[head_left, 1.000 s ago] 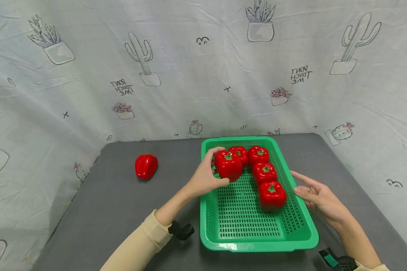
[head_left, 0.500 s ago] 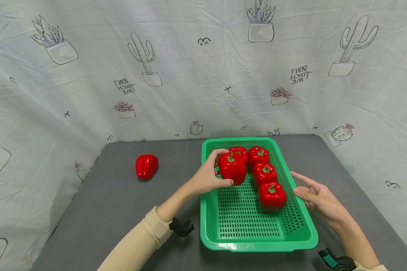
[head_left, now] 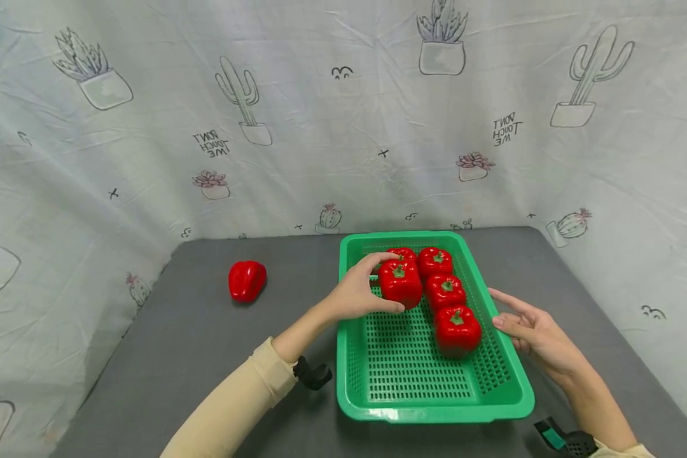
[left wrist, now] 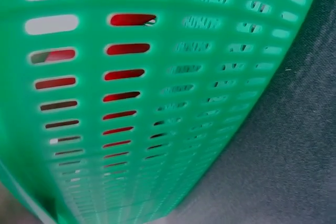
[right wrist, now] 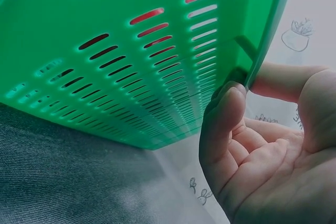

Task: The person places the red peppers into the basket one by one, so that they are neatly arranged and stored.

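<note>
In the head view, a green perforated plastic basket [head_left: 403, 412] stands on the grey table. My left hand [head_left: 356, 291] reaches over its left wall and holds a red bell pepper [head_left: 399, 286] between thumb and fingers. Several other red bell peppers [head_left: 457, 331] stand along the right side and far end, stems up; the far-left one is partly hidden. My right hand [head_left: 541, 334] grips the basket's right rim, and the right wrist view shows that hand [right wrist: 262, 150] at the rim. Only the basket wall [left wrist: 131, 93] fills the left wrist view; the left hand is out of it.
One more red bell pepper [head_left: 247, 281] lies on its side on the grey table [head_left: 206, 369], left of the basket. A pale cloth [head_left: 298, 114] printed with cacti hangs behind and beside the table.
My left hand has moved right with the bell pepper, bringing it close to the peppers in the basket. The right hand has stayed at the rim.
</note>
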Action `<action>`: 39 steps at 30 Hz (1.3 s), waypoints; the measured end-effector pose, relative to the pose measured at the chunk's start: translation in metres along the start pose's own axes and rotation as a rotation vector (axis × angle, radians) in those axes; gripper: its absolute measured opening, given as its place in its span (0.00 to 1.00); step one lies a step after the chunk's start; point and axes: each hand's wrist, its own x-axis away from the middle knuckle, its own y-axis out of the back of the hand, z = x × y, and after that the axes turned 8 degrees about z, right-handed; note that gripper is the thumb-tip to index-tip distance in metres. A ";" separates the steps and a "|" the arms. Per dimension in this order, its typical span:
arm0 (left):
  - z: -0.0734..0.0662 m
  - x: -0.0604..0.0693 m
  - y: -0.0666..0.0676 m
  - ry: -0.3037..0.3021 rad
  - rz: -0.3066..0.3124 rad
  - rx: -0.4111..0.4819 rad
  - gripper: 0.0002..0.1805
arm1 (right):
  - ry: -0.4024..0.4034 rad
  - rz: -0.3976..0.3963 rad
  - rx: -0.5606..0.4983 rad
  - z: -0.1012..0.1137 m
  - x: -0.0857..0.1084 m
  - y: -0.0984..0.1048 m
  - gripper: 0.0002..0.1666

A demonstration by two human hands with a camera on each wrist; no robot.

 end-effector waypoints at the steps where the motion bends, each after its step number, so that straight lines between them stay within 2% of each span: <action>1: 0.000 -0.002 0.000 0.014 0.007 -0.009 0.45 | 0.002 -0.001 0.000 0.000 0.000 0.000 0.37; 6: -0.002 -0.010 -0.004 0.091 0.021 -0.031 0.46 | 0.015 -0.012 0.024 -0.002 -0.001 0.000 0.37; 12: -0.001 -0.014 -0.009 0.172 0.018 -0.162 0.46 | 0.008 -0.005 0.024 -0.002 -0.002 0.000 0.36; 21: 0.001 -0.018 -0.018 0.176 0.071 -0.241 0.46 | -0.001 -0.011 0.008 -0.002 0.000 0.001 0.37; 32: -0.002 -0.016 -0.024 0.292 0.099 -0.242 0.46 | 0.011 0.000 -0.014 -0.003 0.002 -0.003 0.37; 39: 0.001 -0.016 -0.030 0.280 0.101 -0.258 0.46 | 0.016 -0.005 -0.015 -0.004 0.004 -0.006 0.37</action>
